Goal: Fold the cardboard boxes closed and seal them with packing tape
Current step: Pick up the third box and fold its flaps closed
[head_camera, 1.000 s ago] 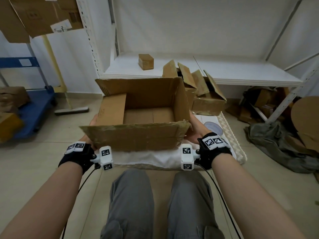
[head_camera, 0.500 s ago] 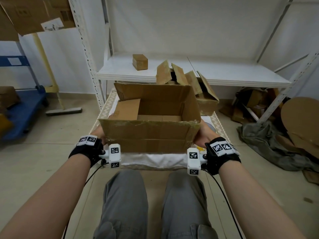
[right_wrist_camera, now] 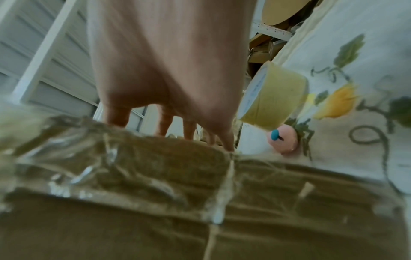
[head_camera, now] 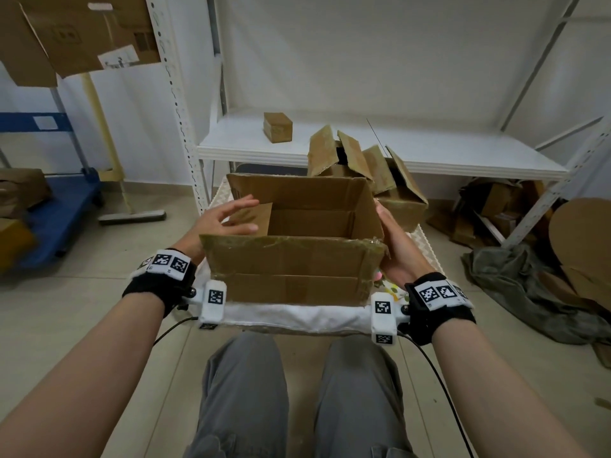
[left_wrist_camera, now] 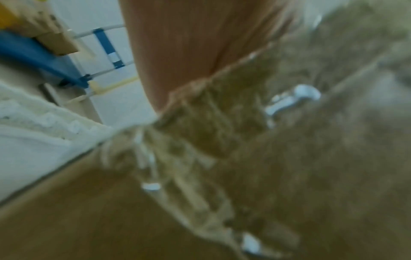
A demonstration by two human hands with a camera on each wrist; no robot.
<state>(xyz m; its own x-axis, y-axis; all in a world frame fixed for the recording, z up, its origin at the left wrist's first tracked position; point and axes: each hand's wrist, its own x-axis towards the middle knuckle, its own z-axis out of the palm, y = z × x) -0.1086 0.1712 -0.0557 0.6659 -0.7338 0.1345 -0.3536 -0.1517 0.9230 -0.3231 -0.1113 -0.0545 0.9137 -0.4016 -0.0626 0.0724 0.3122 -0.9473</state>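
Note:
An open cardboard box (head_camera: 291, 272) stands on a white padded mat (head_camera: 297, 317) in front of me, its near flap folded outward and covered in old tape. My left hand (head_camera: 228, 218) reaches over the box's left side flap (head_camera: 253, 218) with straight fingers touching it. My right hand (head_camera: 391, 246) lies flat against the box's right wall with fingers extended. In the right wrist view a roll of yellowish packing tape (right_wrist_camera: 271, 95) lies on the floral cloth just right of the box (right_wrist_camera: 155, 202). The left wrist view is blurred, showing only taped cardboard (left_wrist_camera: 244, 158).
A second open box (head_camera: 390, 183) with raised flaps stands behind on the mat. A small closed box (head_camera: 278, 126) sits on the white shelf (head_camera: 446, 147). A blue cart (head_camera: 62, 209) is at left, cardboard scraps and dark cloth (head_camera: 515, 285) at right. A pink object (right_wrist_camera: 283, 139) lies beside the tape.
The box has been set down on the mat. My left hand left the box's lower left corner and rose onto the left side flap; my right hand slid up along the right wall.

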